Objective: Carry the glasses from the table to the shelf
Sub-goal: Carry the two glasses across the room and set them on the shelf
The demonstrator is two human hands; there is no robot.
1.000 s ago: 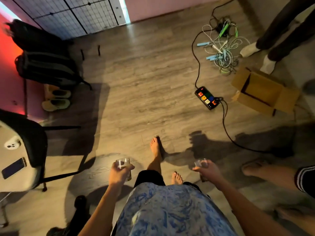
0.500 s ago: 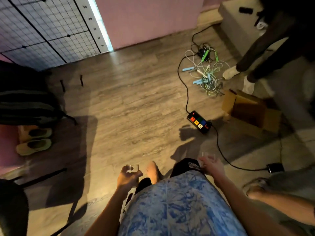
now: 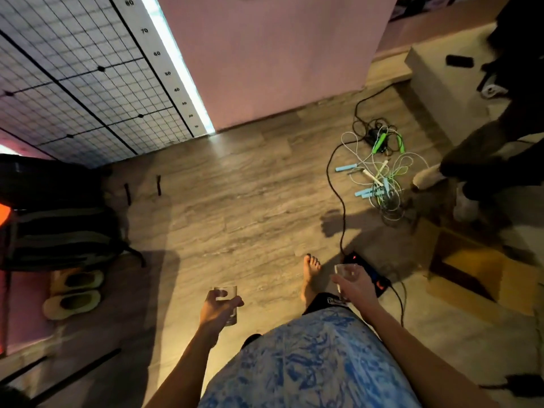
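Observation:
My left hand (image 3: 216, 309) grips a clear drinking glass (image 3: 228, 293) upright, low in the view over the wooden floor. My right hand (image 3: 354, 287) holds a second clear glass (image 3: 346, 270), fingers curled round its side, above a power strip. Both hands are at waist height in front of my blue patterned shirt. My bare foot (image 3: 310, 275) steps forward between them. Neither the table nor a shelf shows in this view.
A black power strip (image 3: 372, 273) with its cable lies by my right hand. Tangled skipping ropes (image 3: 379, 178) and a cardboard box (image 3: 474, 275) are at right, next to another person's legs (image 3: 482, 160). Dark bags (image 3: 56, 219) and slippers (image 3: 73, 298) sit at left. A pink wall (image 3: 273, 60) stands ahead.
I have walked forward: the wall, gridded panel and power strip have come closer, and the chair at left has left the view. Both hands still carry their glasses.

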